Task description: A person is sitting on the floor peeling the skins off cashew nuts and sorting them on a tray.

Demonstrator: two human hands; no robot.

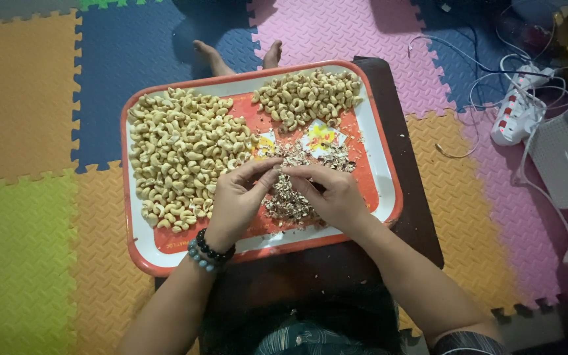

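Note:
A red and white tray (382, 164) rests on a dark low table (415, 197). A big heap of pale cashew nuts (182, 154) fills its left side. A smaller heap of cashews (310, 95) lies at the top right. Brownish skin flakes (287, 197) are piled in the middle. My left hand (235, 200), with two bead bracelets at the wrist, and my right hand (330, 194) meet above the flakes. Their fingertips pinch one small cashew (279, 169) between them.
Coloured foam puzzle mats (27, 131) cover the floor. A person's bare feet (215, 59) show beyond the tray's far edge. A white power strip (517, 112) with tangled cables and a white box (567, 158) lie to the right.

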